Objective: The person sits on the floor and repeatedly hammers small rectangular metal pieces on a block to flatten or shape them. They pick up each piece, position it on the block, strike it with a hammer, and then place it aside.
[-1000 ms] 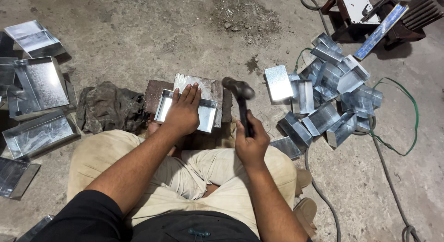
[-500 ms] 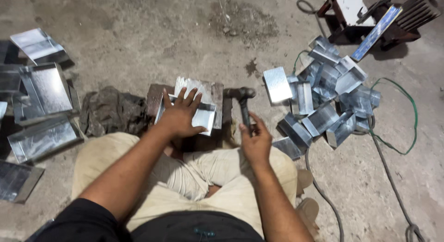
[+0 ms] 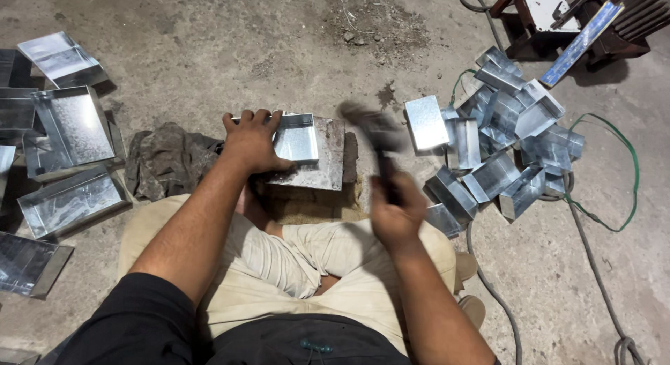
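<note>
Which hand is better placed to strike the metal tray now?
Right. The right hand grips the hammer, raised beside the tray. The left hand lies on the tray and holds no tool.

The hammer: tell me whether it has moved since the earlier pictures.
Yes. The hammer in the right hand is motion-blurred, its head raised left toward the metal tray on the block, away from the pile of metal pieces.

The small metal tray was seen as silvery grey with a mottled sheen, as were the piled metal pieces. The hammer was shown dark. A dull brown-grey rag and a green cable were seen on the grey, stained floor. Beige trousers were worn.
</note>
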